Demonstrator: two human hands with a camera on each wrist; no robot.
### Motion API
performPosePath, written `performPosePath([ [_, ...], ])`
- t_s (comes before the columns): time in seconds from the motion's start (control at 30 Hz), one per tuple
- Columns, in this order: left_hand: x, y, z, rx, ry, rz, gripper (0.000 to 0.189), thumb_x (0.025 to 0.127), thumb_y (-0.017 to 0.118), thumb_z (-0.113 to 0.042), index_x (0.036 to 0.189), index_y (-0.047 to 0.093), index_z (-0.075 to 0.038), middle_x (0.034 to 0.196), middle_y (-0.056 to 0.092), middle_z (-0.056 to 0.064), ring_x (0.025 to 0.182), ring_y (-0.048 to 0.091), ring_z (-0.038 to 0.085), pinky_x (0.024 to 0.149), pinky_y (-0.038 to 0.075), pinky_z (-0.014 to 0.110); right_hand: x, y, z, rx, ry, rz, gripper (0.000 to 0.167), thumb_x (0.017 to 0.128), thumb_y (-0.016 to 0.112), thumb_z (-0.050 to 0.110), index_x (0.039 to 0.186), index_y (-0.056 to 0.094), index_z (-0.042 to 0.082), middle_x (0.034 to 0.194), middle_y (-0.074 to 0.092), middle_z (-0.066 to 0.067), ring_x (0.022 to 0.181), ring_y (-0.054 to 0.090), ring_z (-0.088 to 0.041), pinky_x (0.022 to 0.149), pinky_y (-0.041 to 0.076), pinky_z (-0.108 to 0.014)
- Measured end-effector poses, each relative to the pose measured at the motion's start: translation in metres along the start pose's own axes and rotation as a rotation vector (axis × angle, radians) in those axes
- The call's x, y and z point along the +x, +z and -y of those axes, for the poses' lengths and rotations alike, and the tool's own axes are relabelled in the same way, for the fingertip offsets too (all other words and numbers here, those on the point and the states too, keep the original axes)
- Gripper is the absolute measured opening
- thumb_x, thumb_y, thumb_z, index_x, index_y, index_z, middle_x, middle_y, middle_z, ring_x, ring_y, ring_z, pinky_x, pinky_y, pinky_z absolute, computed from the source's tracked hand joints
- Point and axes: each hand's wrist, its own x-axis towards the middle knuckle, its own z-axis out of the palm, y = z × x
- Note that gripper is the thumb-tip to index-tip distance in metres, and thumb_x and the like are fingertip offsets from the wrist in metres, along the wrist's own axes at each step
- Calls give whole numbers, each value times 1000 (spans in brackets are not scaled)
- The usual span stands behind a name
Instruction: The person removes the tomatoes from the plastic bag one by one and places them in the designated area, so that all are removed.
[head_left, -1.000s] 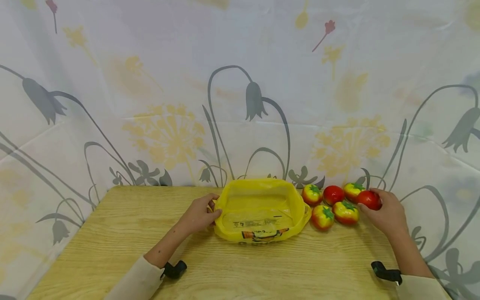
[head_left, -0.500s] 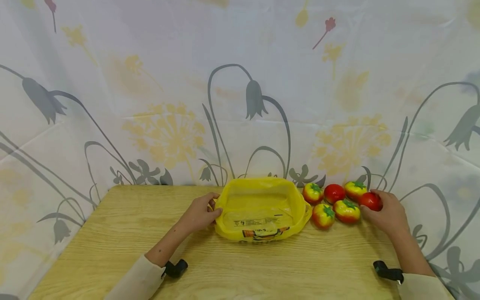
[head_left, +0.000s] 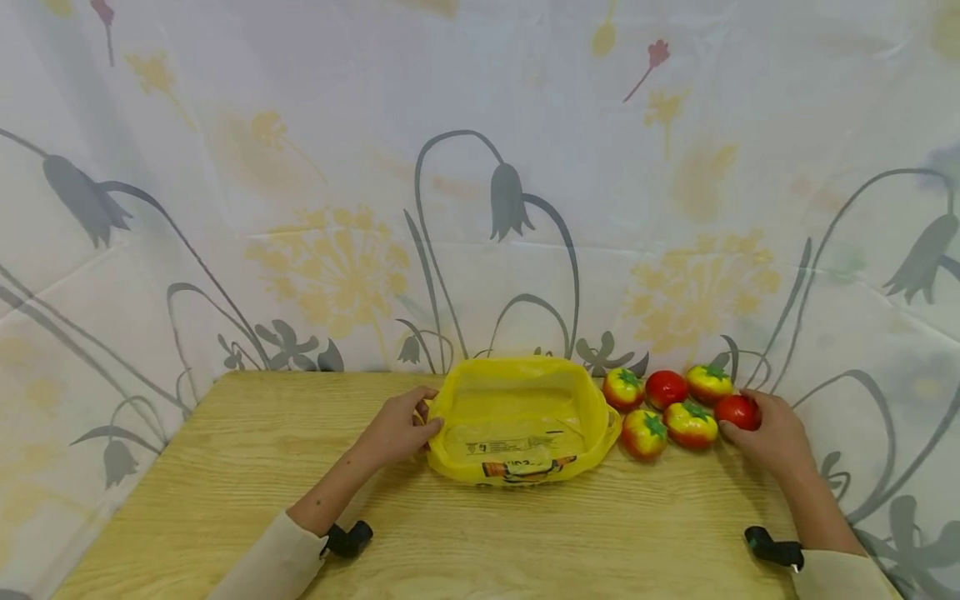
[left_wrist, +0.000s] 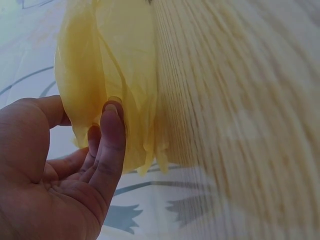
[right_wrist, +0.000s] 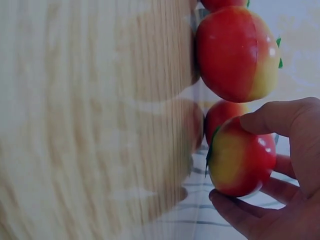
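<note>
A yellow plastic bag (head_left: 525,404) stands open-mouthed near the table's back edge, its rim spread wide and printing visible inside. My left hand (head_left: 395,429) pinches the left side of it; the thumb lies over the yellow film in the left wrist view. Right of the bag sits a cluster of several glossy toy tomatoes, among them a yellow-red one (head_left: 644,434) with a green calyx. At the cluster's right end, my right hand (head_left: 776,433) grips a red toy tomato (right_wrist: 240,160), thumb and fingers around its sides. Its calyx faces the table.
The wood-grain table (head_left: 540,542) ends at a hanging flowered cloth (head_left: 465,250) behind. Another toy tomato (right_wrist: 235,52) stands close beside the held one in the right wrist view. Black wrist cameras (head_left: 348,539) sit at both cuffs.
My left hand and the bag stay put. My right hand has barely shifted, still at the same red toy tomato, with its fingers now slightly farther round the right side.
</note>
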Motion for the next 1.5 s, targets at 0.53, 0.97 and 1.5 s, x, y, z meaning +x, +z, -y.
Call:
performPosePath([
  [0.53, 3, 0, 1, -4, 24, 3, 52, 102, 69, -12, 148, 54, 5, 96, 58, 9, 70, 67, 16, 58, 58, 29, 3, -2, -4, -15, -8, 29, 67, 93, 71, 19, 136, 44, -25, 127, 45, -49, 112, 46, -62, 93, 43, -74],
  [0.97, -1, -1, 4, 26, 10, -3, 52, 102, 70, -13, 148, 54, 3, 97, 59, 7, 67, 63, 14, 57, 57, 29, 0, 2, 0, -25, 35, 54, 70, 93, 71, 22, 132, 42, -28, 121, 45, -48, 104, 49, -58, 88, 47, -69],
  [1.5, -1, -3, 1, 8, 22, 8, 51, 103, 69, -14, 149, 54, 2, 95, 57, 7, 66, 66, 16, 58, 57, 29, 1, 0, 1, -37, 49, 57, 68, 96, 67, 26, 133, 43, -27, 122, 43, -49, 105, 46, -57, 89, 47, -69],
])
